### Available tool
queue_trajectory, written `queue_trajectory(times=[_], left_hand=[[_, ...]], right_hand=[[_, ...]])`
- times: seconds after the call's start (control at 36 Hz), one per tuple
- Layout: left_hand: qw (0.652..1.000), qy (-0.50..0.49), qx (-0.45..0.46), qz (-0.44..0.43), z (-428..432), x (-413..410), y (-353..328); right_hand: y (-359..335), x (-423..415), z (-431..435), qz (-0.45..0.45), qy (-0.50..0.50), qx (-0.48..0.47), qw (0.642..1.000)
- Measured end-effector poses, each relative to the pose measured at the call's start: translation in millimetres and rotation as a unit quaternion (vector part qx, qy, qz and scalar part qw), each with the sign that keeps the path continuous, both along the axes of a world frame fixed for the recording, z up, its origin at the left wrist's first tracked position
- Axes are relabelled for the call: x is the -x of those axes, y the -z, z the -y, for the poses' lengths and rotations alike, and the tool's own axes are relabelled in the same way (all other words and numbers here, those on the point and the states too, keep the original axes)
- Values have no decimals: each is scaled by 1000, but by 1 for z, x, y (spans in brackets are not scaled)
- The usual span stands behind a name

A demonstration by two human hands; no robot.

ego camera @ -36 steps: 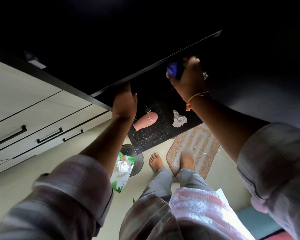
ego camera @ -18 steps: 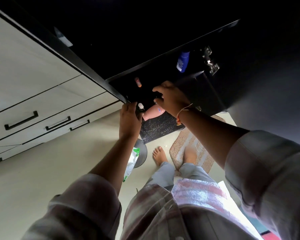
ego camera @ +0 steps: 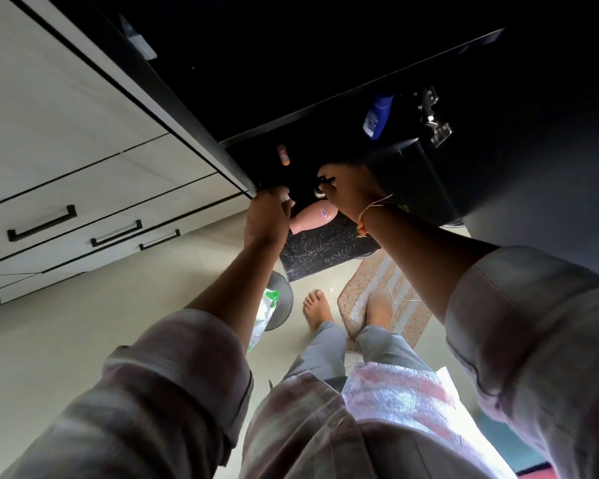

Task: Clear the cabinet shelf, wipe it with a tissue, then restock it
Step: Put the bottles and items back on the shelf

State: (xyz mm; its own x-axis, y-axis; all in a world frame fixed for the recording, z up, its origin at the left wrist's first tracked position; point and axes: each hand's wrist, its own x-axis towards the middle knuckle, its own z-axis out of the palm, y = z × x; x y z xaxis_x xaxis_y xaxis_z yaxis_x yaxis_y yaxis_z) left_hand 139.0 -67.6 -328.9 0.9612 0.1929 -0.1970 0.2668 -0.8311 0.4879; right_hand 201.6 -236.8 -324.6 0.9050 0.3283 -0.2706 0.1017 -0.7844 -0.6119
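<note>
The dark cabinet shelf (ego camera: 325,146) runs across the upper middle. A blue bottle (ego camera: 377,116) stands far back on it, near a metal hinge (ego camera: 433,119). A small red-orange tube (ego camera: 283,154) sits further left. A pink bottle (ego camera: 312,218) lies on its side on the black speckled surface (ego camera: 322,254) below. My left hand (ego camera: 267,221) is closed at the shelf's front edge, with a small white-capped thing showing at its fingertips. My right hand (ego camera: 351,193) pinches a small dark object just above the pink bottle. The tissue is hidden.
Pale drawers with black handles (ego camera: 42,223) fill the left side. On the floor stand a round grey stool base (ego camera: 282,300) and a woven mat (ego camera: 388,299); a green-and-white tissue packet (ego camera: 265,314) shows beside my left arm. My bare feet are beside the mat.
My right hand let go of the blue bottle, which now stands on the shelf, and came down to the front by the pink bottle. The crumpled tissue is no longer in sight.
</note>
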Motion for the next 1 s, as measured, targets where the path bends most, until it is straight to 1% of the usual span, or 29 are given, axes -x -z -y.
queue_trajectory(times=[0.14,0.33,0.5,0.61,0.67,0.75,0.83,0.92,1.0], left_hand=[[999,-16,20,48,6,5,-19],[990,-70,68,101,28,21,-70],[972,-125,112,163,44,30,-121],[953,-121,158,230,51,22,-155],[946,-107,164,258,52,13,-170],[942,-91,164,279,54,-5,-187],[935,-100,160,302,56,-24,-200],[932,-107,144,316,56,-43,-208],[935,-121,126,308,53,-57,-209]], right_hand=[[-9,7,14,-18,70,-57,996],[-53,26,34,-28,117,-129,984],[-102,47,55,55,155,-194,967],[-134,41,63,112,186,-235,947],[-148,31,65,137,194,-246,940],[-169,11,66,179,186,-252,933],[-185,-11,67,213,175,-255,927],[-197,-32,68,227,174,-244,927],[-204,-51,69,223,169,-215,936]])
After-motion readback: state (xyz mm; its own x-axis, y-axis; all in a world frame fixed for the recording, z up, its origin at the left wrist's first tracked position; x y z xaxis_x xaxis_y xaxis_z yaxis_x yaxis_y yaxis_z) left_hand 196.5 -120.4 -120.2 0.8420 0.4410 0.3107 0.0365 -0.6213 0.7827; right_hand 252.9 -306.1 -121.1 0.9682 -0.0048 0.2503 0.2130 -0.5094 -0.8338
